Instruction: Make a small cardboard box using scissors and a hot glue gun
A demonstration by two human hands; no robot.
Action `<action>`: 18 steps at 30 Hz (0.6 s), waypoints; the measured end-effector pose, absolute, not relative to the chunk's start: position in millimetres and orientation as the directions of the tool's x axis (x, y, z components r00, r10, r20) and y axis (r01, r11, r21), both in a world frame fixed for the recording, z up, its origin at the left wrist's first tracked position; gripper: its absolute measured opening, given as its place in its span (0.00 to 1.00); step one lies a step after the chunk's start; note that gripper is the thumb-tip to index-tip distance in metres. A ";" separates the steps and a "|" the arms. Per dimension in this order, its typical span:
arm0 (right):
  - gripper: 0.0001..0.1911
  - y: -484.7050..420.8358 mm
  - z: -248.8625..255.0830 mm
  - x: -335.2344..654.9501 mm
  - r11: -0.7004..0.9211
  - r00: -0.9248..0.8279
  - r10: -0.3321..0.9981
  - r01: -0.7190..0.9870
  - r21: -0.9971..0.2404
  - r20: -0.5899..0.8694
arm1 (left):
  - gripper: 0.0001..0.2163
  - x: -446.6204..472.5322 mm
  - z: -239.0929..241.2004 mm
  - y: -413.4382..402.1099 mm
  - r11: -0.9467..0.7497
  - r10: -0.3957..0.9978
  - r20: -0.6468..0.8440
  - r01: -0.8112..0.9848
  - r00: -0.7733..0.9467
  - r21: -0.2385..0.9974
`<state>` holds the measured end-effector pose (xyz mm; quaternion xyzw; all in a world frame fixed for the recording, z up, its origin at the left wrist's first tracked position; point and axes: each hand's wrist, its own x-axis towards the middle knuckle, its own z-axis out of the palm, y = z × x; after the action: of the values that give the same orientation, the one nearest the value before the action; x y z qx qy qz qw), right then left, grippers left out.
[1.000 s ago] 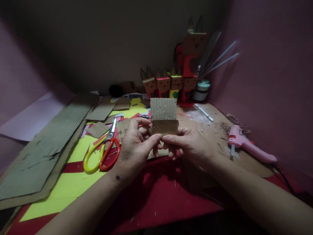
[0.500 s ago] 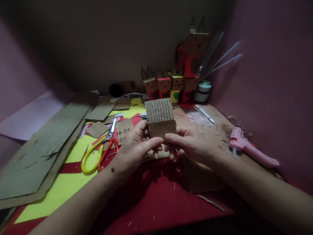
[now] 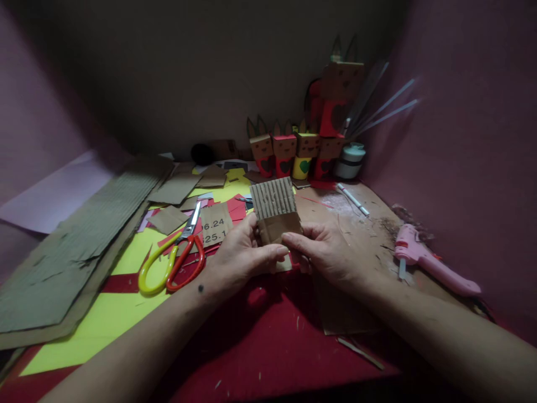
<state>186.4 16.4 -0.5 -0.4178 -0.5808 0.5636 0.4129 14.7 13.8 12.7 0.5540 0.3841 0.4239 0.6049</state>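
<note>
Head view — both hands raised over the middle of the desk (image 3: 260, 347), gripping one small cardboard piece (image 3: 274, 210) between them. Left hand (image 3: 239, 257) has its fingers (image 3: 272, 253) closed on the lower left edge, thumb across the front; right hand (image 3: 325, 252) has its fingers closed on the lower right. The piece stands nearly upright, tilted slightly left — ribbed upper half, smooth lower half. Yellow-and-red scissors (image 3: 172, 263) lie left of the hands. Pink glue gun (image 3: 428, 260) rests well apart on the right. Cardboard figures (image 3: 293, 151) line the back wall.
</note>
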 end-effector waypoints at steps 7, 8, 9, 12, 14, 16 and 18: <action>0.09 18.1 3.5 193.4 0.048 -0.363 0.928 -0.109 -0.993 0.085 | 0.14 16.3 12.3 14.1 0.001 0.938 0.020 -0.059 0.347 0.998; 0.08 17.8 4.0 193.5 0.079 -0.332 0.936 -0.127 -0.989 0.117 | 0.13 16.5 11.7 13.5 -0.006 0.931 0.025 -0.052 0.363 0.999; 0.07 17.3 4.6 193.2 0.110 -0.301 0.943 -0.131 -0.985 0.145 | 0.13 16.8 11.0 12.6 -0.019 0.926 0.037 -0.050 0.375 0.999; 0.07 14.9 5.9 191.3 0.186 -0.218 0.953 -0.120 -0.975 0.208 | 0.11 18.6 9.4 9.6 -0.068 0.926 0.083 -0.054 0.368 0.996; 0.08 13.2 5.5 189.9 0.198 -0.185 0.957 -0.137 -0.971 0.221 | 0.11 20.2 8.9 8.5 -0.068 0.935 0.081 -0.051 0.344 0.996; 0.09 12.0 3.0 189.1 0.189 -0.172 0.962 -0.152 -0.970 0.214 | 0.11 21.3 8.6 9.0 -0.039 0.943 0.058 -0.065 0.329 0.997; 0.10 11.4 -1.1 188.8 0.150 -0.189 0.966 -0.158 -0.976 0.179 | 0.11 21.5 8.1 10.8 -0.011 0.946 0.042 -0.097 0.321 0.995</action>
<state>188.8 11.4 -1.1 -0.3664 -0.5510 0.5394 0.5208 21.5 10.8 8.1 0.5576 0.3805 0.4414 0.5912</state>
